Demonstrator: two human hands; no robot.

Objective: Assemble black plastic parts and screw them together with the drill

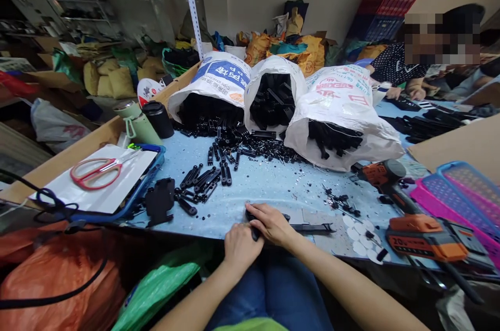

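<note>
Both my hands meet at the near edge of the blue table (265, 185). My left hand (240, 247) is closed round the near end of a black plastic part (312, 227). My right hand (271, 222) lies over the same part, fingers curled and pressing on it. The part's long flat end sticks out to the right on the table. A heap of loose black plastic links (211, 174) lies just beyond my hands, and several small screws (341, 200) are scattered to the right.
Three white sacks (339, 107) spill black parts at mid-table. An orange cordless drill (414, 227) lies at right beside pink and blue trays (461, 195). Red scissors (96, 172) rest on a tray at left, near a green bottle (135, 122). Another person sits at far right (406, 68).
</note>
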